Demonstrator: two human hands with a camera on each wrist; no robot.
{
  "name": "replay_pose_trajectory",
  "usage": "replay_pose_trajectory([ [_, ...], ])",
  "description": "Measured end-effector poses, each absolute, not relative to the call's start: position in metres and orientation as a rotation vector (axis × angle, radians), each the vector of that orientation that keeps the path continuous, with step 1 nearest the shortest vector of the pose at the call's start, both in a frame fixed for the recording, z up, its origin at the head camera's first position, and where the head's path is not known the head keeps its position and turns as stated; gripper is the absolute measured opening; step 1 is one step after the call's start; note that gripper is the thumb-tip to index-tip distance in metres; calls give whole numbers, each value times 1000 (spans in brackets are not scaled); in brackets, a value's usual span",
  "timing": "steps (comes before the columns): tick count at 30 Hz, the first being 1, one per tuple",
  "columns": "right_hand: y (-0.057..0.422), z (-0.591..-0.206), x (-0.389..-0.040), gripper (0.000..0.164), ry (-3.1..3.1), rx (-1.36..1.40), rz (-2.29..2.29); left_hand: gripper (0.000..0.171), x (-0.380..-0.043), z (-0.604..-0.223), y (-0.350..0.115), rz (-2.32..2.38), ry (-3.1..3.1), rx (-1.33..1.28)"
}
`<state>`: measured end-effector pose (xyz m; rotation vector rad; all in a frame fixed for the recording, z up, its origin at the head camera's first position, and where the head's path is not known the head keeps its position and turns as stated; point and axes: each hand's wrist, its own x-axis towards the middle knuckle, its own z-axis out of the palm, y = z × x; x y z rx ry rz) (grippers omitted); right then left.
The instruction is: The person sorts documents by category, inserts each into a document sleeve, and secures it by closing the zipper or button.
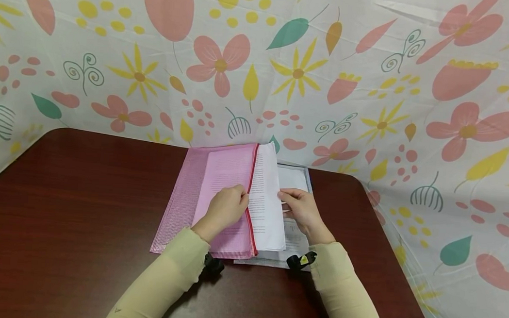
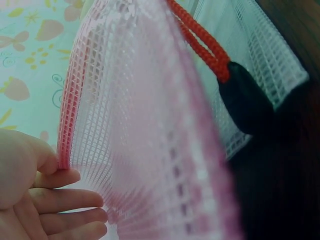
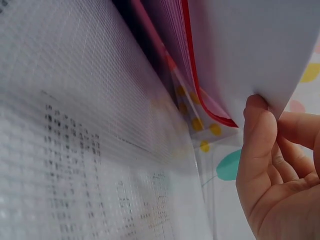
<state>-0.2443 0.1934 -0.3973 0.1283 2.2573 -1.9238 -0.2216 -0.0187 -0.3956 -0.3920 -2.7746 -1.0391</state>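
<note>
A pink mesh zipper pouch [image 1: 186, 198] with a red zipper edge lies over the middle of the table. White printed paper sheets [image 1: 263, 198] sit partly inside it and stick out past its zipper side. My left hand [image 1: 227, 207] pinches the pouch's red edge between thumb and forefinger, as the left wrist view shows. With my right hand [image 1: 301, 210] I pinch the right edge of the sheets, the thumb [image 3: 257, 130] on one face. Under the sheets lies a clear-white mesh pouch [image 1: 295, 239] with printed pages in it.
The dark brown table [image 1: 81, 207] has a patterned floral cloth [image 1: 260, 67] hanging behind it and along its right side. A red cord loop [image 2: 205, 42] with a black end hangs beside the pink pouch in the left wrist view.
</note>
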Motion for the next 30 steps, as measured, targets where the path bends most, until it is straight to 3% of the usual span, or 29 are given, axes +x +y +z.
replay_pose_trajectory([
  [12, 185, -401, -244, 30, 2212, 144, -1958, 19, -221, -396, -19, -1034, -2774, -411],
  [23, 180, -403, -245, 35, 2201, 127, -1956, 18, -221, -396, -19, -1032, -2761, -418],
  [30, 177, -403, -244, 28, 2225, 167, -1922, 18, -222, -395, -19, -1044, -2752, -421],
])
